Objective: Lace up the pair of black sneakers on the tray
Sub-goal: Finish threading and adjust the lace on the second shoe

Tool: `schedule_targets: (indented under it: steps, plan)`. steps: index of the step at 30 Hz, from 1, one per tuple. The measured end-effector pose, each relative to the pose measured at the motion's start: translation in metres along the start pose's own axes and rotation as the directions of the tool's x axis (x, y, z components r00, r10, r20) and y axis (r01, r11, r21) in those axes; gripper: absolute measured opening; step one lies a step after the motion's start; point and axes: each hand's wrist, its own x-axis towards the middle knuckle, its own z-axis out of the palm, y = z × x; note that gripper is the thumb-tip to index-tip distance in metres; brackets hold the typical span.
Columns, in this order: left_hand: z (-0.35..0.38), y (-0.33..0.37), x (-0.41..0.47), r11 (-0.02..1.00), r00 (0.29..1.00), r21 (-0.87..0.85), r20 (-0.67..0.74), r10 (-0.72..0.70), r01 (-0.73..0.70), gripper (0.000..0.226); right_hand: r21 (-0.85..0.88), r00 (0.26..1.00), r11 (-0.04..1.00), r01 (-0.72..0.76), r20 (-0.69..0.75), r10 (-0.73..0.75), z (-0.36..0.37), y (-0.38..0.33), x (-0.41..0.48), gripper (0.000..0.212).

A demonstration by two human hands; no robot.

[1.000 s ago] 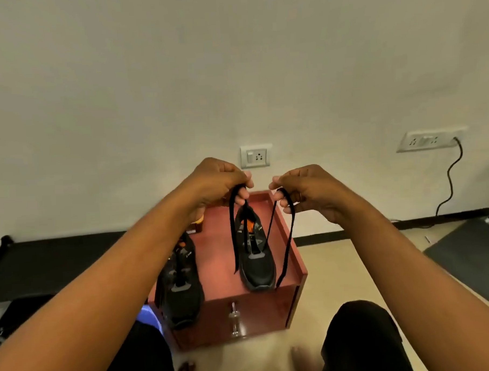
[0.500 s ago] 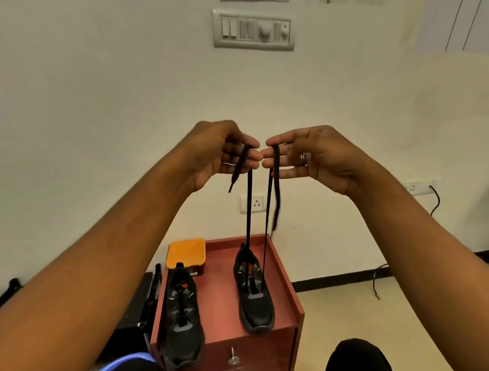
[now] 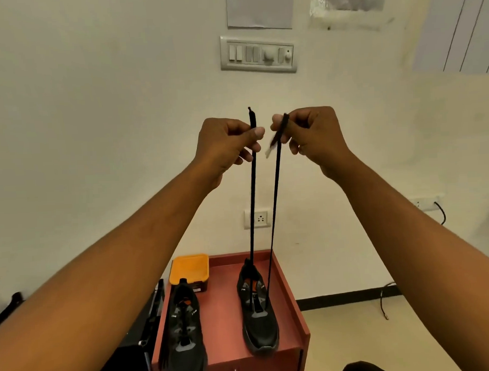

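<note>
The person holds both arms out and up in front of the wall, hands close together but apart. The left hand [image 3: 230, 146] pinches one end of a black lace [image 3: 251, 199] between thumb and curled forefinger, the other fingers folded into the palm; the tip of that end sticks straight up above the knuckles. The right hand [image 3: 311, 137] grips the other end of the lace in curled fingers, the strand bent over the forefinger, with its pale tip hanging down blurred beside the hand.

From the two hands the lace runs down in two taut, nearly parallel lines to the sneaker on the right [image 3: 258, 311], where it goes into the lower eyelets near the toe. That black sneaker stands upright on the reddish-brown tray [image 3: 223, 312], toe pointing toward the person, close to the tray's right rim. The other sneaker [image 3: 185, 333] stands by the left rim, well apart from the first, toe also toward the person. How far it is laced I cannot tell.

An orange-lidded box [image 3: 189, 269] sits at the tray's far left corner, just behind the left sneaker. On the wall above are a switch panel [image 3: 258, 54] and a socket [image 3: 256, 218].
</note>
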Motion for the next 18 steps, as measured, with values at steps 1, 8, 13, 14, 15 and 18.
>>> schedule_targets:
  steps: [1,8,13,14,15,18]
  plan:
    - [0.000,0.002,0.005,1.000,1.000,0.009,-0.019,0.009,-0.009,0.020,0.003,1.000,1.000,0.007,0.001,-0.007,-0.001,-0.002,0.007,0.026]
    - [0.006,0.006,0.022,0.998,0.999,0.044,-0.021,0.047,-0.046,0.027,-0.001,1.000,1.000,0.014,0.024,-0.014,0.002,-0.012,0.033,0.038]
    - [0.013,0.003,0.022,0.996,0.997,0.056,-0.026,0.074,-0.073,0.026,0.103,0.996,0.992,-0.077,-0.034,0.081,0.011,-0.015,0.031,0.048]
    - [0.014,0.001,0.021,0.995,0.996,0.064,-0.029,0.081,-0.079,0.025,0.142,0.993,0.985,-0.100,-0.048,0.108,0.012,-0.015,0.031,0.048]
    - [0.014,0.000,0.020,0.994,0.996,0.068,-0.031,0.087,-0.085,0.025,0.172,0.990,0.978,-0.116,-0.057,0.128,0.013,-0.015,0.029,0.049]
    - [0.013,-0.004,0.014,0.995,0.996,0.057,-0.018,0.088,-0.086,0.025,0.186,0.990,0.977,-0.108,-0.068,0.122,0.016,-0.011,0.021,0.048]
